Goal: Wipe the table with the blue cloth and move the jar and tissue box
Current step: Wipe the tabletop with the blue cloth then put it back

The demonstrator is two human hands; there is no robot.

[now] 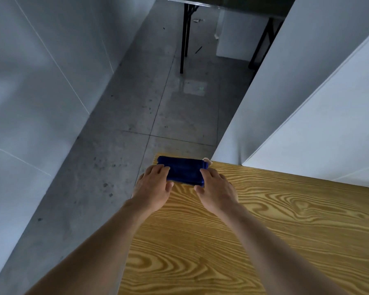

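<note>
A folded blue cloth (pixel 183 170) lies at the far left corner of the wooden table (pixel 254 231). My left hand (pixel 153 188) rests on the cloth's left end, fingers over its edge and thumb at its near side. My right hand (pixel 215 188) holds the cloth's right end the same way. A small white tag (pixel 207 160) sticks out at the cloth's far right corner. Neither the jar nor the tissue box is in view.
The table's left edge drops to a grey concrete floor (pixel 136 124). White panels stand to the left (pixel 41 81) and right (pixel 317 113); the right ones meet the table's far edge. A dark table with black legs (pixel 184 39) stands further back.
</note>
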